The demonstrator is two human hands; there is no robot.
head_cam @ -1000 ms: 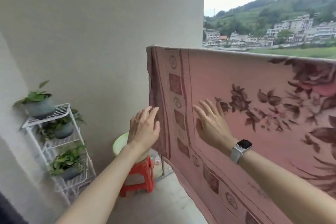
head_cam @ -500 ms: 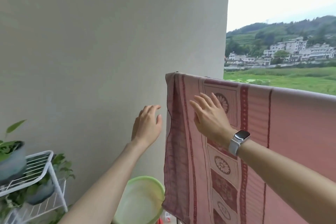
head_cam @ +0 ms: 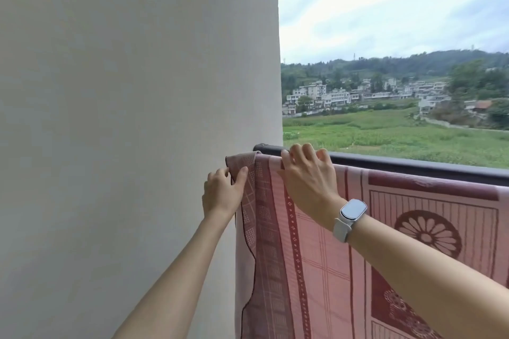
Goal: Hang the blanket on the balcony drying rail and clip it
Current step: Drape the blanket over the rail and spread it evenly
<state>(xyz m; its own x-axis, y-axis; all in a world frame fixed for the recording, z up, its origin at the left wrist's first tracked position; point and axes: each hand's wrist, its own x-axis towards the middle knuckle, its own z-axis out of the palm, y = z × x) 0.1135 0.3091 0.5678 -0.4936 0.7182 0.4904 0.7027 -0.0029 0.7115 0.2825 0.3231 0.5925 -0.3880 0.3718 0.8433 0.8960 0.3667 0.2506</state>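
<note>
A pink blanket [head_cam: 325, 261] with dark red borders and round motifs hangs over the dark balcony rail [head_cam: 413, 166], draping down on my side. My left hand [head_cam: 223, 192] pinches the blanket's folded left corner just below the rail's end, next to the wall. My right hand [head_cam: 308, 176], with a white watch on its wrist, grips the blanket's top edge over the rail, fingers curled on top. No clip is in view.
A plain beige wall [head_cam: 137, 146] fills the left half, and the rail ends against it. Beyond the rail lie green fields, white houses and wooded hills under a cloudy sky.
The view has risen, so the plant rack, stool and basin have dropped out of sight. Both hands moved up from the blanket's face to its top edge at the rail and closed on it.
</note>
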